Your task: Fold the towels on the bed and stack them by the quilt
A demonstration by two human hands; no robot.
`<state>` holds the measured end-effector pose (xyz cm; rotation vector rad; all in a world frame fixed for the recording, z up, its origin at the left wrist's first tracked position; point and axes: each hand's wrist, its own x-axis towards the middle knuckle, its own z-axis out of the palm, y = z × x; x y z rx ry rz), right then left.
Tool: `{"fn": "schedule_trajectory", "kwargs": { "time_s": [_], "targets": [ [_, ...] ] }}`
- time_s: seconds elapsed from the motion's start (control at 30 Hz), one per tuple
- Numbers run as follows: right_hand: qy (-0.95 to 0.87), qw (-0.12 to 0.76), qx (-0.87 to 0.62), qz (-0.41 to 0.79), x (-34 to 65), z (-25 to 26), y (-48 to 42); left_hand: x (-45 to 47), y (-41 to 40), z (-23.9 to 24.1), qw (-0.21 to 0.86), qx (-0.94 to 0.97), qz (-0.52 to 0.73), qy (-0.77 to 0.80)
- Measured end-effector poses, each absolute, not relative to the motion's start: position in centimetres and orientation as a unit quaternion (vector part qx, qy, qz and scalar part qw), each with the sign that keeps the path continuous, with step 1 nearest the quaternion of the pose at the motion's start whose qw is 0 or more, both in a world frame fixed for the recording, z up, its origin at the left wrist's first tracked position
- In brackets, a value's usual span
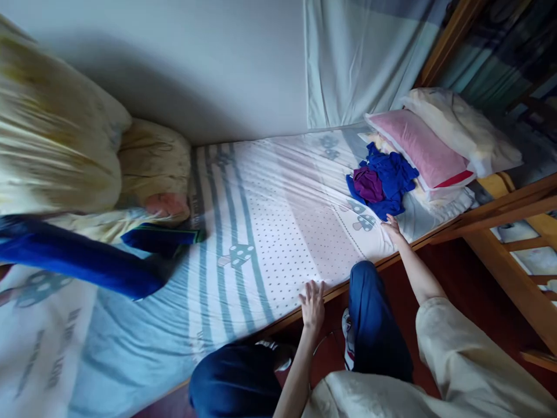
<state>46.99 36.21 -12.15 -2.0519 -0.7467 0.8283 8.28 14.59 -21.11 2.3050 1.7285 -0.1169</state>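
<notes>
A patterned bed sheet with stripes, dots and mushroom prints covers the mattress. My left hand lies on its near edge with the fingers spread and nothing held. Farther right, my right hand is closed on the sheet's edge, and creases in the cloth run toward it. Just beyond that hand is a crumpled blue garment with a purple cloth on top.
A pink pillow and a pale pillow lie at the right end. Bulky yellowish bedding and a dark blue folded item are on the left. A wooden rail borders the bed; a curtain hangs behind.
</notes>
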Motion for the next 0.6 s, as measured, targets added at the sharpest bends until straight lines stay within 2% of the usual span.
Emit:
{"fn": "schedule_trajectory", "kwargs": {
  "time_s": [0.17, 0.37, 0.6],
  "targets": [
    [-0.250, 0.472, -0.761, 0.367, 50.3, -12.6, 40.9, 8.1, 15.8, -24.2, 0.013, 0.826, -0.067, 0.560],
    [-0.179, 0.508, -0.749, 0.385, 50.7, -11.9, 45.6, 7.3, 15.5, -27.6, -0.126, 0.824, 0.012, 0.552],
    [-0.325, 0.481, -0.774, 0.254, 51.8, -8.6, 48.1, 6.5, 15.5, -28.4, -0.167, 0.833, 0.035, 0.526]
  ]
}}
